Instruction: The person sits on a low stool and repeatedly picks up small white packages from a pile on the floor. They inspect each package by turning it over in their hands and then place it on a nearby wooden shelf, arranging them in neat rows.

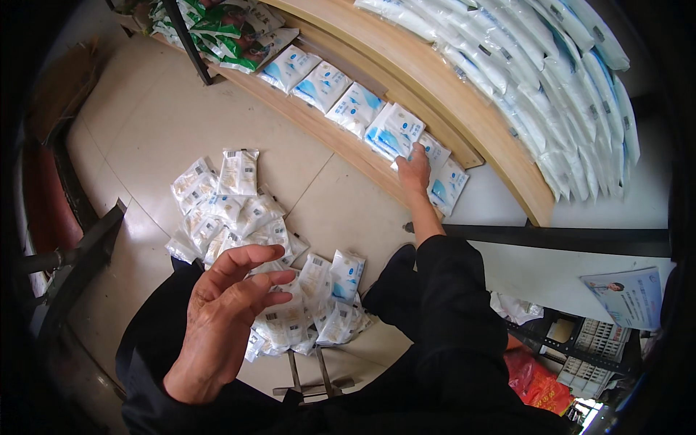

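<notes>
My right hand (413,172) reaches to the low wooden shelf, its thumb and fingers closed on the near edge of a white and blue plastic packet (395,130). That packet lies in a row of similar flat packets, with another packet (448,187) just right of my hand. My left hand (230,308) hovers above the floor pile, fingers apart and slightly curled, with nothing in it. Beneath it spreads a loose heap of clear-wrapped white packets (243,217). One packet with a blue face (348,275) lies on the heap's right side.
Green bags (232,32) fill the shelf's far left end. Long white plastic packages (522,80) are stacked on the upper wooden shelf (406,54). A dark metal bar (558,236) edges a white surface at right, with a leaflet (625,297) on it. My shoe (399,264) stands beside the heap.
</notes>
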Available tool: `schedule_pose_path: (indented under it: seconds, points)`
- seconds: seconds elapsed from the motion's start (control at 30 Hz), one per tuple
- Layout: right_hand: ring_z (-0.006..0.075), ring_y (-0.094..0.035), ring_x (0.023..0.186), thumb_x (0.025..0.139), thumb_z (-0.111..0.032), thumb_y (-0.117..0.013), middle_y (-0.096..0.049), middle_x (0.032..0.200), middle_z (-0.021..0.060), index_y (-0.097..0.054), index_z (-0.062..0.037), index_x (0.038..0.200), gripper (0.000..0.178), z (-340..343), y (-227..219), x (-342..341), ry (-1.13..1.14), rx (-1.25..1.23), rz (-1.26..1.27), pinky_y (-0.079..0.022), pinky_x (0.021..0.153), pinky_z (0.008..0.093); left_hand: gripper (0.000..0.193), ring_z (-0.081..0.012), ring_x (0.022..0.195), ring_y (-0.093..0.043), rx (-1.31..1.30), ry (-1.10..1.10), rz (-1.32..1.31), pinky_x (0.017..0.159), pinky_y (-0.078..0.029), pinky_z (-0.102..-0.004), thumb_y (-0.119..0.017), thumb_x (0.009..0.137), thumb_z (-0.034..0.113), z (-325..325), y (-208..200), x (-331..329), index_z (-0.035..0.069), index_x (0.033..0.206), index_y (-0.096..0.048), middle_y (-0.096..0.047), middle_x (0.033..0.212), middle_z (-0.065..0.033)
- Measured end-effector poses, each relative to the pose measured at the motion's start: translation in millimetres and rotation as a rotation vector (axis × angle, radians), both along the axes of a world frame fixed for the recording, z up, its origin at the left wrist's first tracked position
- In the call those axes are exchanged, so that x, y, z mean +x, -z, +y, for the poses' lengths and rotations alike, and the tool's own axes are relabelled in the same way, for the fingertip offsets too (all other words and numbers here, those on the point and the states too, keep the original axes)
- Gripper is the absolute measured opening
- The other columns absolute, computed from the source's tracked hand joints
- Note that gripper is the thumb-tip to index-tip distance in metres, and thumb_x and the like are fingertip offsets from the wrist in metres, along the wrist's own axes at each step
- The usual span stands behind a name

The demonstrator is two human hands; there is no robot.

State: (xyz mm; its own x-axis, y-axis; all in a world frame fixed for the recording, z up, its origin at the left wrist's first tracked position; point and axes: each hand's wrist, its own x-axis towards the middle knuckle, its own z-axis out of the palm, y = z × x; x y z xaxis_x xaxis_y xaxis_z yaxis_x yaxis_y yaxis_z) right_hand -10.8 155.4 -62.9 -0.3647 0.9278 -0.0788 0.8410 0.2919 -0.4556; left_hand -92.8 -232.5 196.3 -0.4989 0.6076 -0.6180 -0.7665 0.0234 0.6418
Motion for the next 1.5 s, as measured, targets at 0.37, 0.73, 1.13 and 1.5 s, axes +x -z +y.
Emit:
schedule_pose_path:
  seconds: [0.37, 0.73, 1.13, 1.5]
  points:
    - [0.0397, -0.062, 0.111, 0.087, -0.002, -0.068, -0.059, 0.126, 0.0143, -0.058, -0.0118, 0.123, 0.039, -9, 11, -7, -0.339, 0.385, -0.279, -0.057, 0.09, 0.0464, 0.034, -0.0256, 0.116, -0.066, -0.024, 0.004, -0.029, 0.097, -0.054, -0.0377, -0.064, 0.095, 0.007, 1, 0, 0, -0.001, 0.128, -0.061, -0.061, 0.136, -0.0164]
    - [0.0377, -0.064, 0.106, 0.094, -0.004, -0.058, -0.065, 0.113, 0.011, -0.066, -0.0112, 0.112, 0.021, -4, 13, -19, -0.421, 0.431, -0.202, -0.059, 0.083, 0.0457, 0.033, -0.0252, 0.115, -0.066, -0.01, 0.008, -0.02, 0.096, -0.054, -0.0372, -0.064, 0.096, 0.009, 1, 4, 2, -0.001, 0.127, -0.061, -0.061, 0.136, -0.0174]
    - [0.0413, -0.068, 0.098, 0.087, -0.024, -0.061, -0.072, 0.098, 0.0206, -0.067, -0.0062, 0.1, 0.023, -127, 94, 83, -0.101, -0.189, -0.015, -0.053, 0.085, 0.0506, 0.028, -0.0216, 0.112, -0.067, 0.04, 0.023, 0.105, 0.097, -0.054, -0.0345, -0.061, 0.098, 0.012, 4, 13, -1, 0.0, 0.124, -0.063, -0.064, 0.127, -0.0131]
    - [0.045, -0.068, 0.103, 0.079, -0.037, -0.069, -0.071, 0.108, 0.0287, -0.068, 0.0068, 0.11, 0.053, -244, 183, 195, 0.262, -0.399, -0.191, -0.053, 0.093, 0.0479, 0.024, -0.0206, 0.11, -0.068, 0.071, 0.085, 0.177, 0.097, -0.055, -0.0337, -0.061, 0.099, 0.013, 8, 19, 3, 0.002, 0.121, -0.064, -0.067, 0.121, -0.0117]
